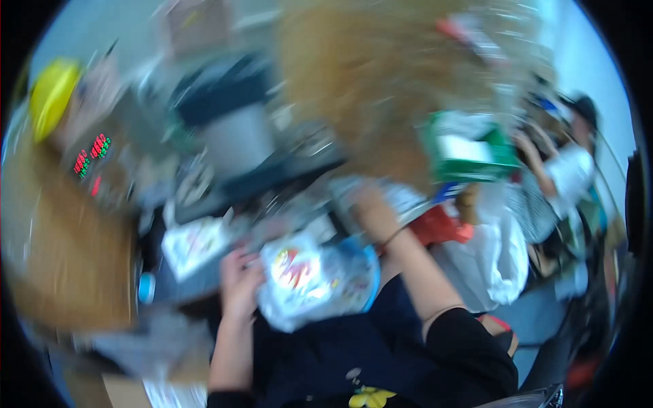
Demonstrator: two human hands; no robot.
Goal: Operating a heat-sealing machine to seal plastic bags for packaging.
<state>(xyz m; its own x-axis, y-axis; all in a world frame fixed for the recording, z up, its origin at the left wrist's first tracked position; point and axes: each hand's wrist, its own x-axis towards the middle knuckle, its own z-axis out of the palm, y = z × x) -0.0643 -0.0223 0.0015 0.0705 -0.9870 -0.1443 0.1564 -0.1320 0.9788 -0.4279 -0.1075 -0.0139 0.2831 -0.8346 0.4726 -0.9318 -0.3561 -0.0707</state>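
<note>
The whole view is smeared by motion. My left hand [238, 279] grips the edge of a clear plastic bag [309, 279] with red and white print, held in front of my dark shirt. My right forearm rises from the lower right. My right hand [364, 198] sits above the bag, at the lower edge of a big blurred tan mass [381, 88]. Blur hides its fingers, so I cannot tell whether it holds anything.
A green and white box [469, 146], a red packet [442, 228] and a white plastic bag [493, 265] lie to the right. Another person [571, 160] sits at far right. A brown cardboard sheet [68, 258], a yellow object [51, 95], a lit digit display [92, 156] and a grey bin [238, 139] are to the left.
</note>
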